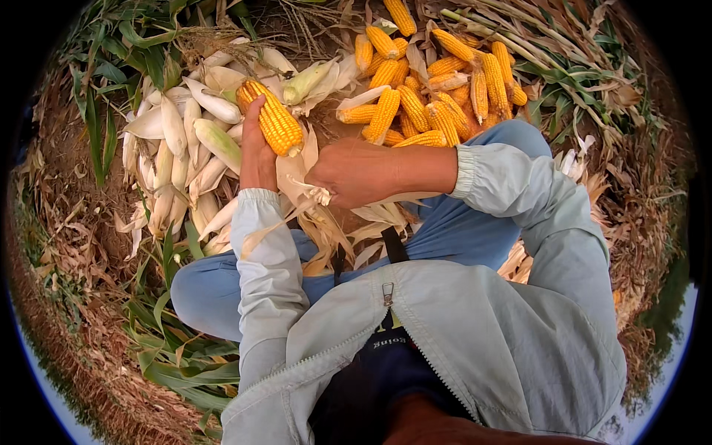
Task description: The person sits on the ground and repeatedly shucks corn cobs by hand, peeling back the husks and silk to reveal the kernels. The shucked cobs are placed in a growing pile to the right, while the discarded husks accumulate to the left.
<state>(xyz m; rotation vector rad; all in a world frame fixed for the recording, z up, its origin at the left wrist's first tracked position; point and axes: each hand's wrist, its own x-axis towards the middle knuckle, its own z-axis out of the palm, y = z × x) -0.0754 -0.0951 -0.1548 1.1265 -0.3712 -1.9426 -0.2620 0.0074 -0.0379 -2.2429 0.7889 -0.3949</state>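
My left hand [256, 147] grips a bare yellow corn cob [275, 121], its thumb lying over the kernels. The cob slants, with its pale stalk end towards me. Just to the right and nearer me, my right hand [364, 172] is a fist around dry corn husk [324, 236]. A torn, whitish stub of the husk [318, 193] sticks out of that fist. The fingers of the right hand are mostly hidden beneath it. Papery husk leaves hang below both hands, over my crossed legs.
Unhusked ears [172, 125] are heaped at the left. Husked yellow cobs [411, 105] lie piled at the upper right, against my right knee [514, 136]. Green corn leaves [183, 367] and cut stalks [517, 39] surround the spot, on brown soil [92, 144] strewn with dry leaves.
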